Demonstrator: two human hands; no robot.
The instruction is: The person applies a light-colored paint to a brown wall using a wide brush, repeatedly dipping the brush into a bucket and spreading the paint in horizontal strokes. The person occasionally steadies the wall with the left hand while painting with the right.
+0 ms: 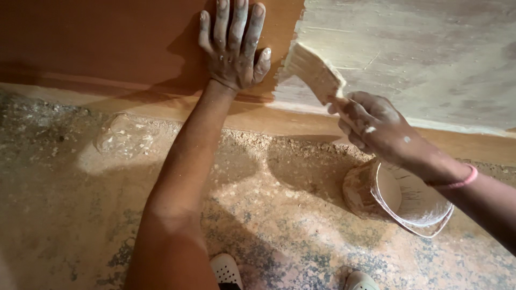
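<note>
Bracing your left hand (235, 45), fingers spread flat on the brown wall (107, 37), steadies you while right-hand (376, 126) fingers clamp the paintbrush (312, 70) above the paint bucket (403, 196).

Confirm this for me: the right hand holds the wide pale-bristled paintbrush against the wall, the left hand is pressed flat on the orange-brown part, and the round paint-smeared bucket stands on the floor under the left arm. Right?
Not quite. The head view shows the round paint-smeared bucket on the floor under the right arm, not the left. The rest holds: the right hand holds the wide pale-bristled paintbrush against the wall, and the left hand is pressed flat on the orange-brown part.
</note>
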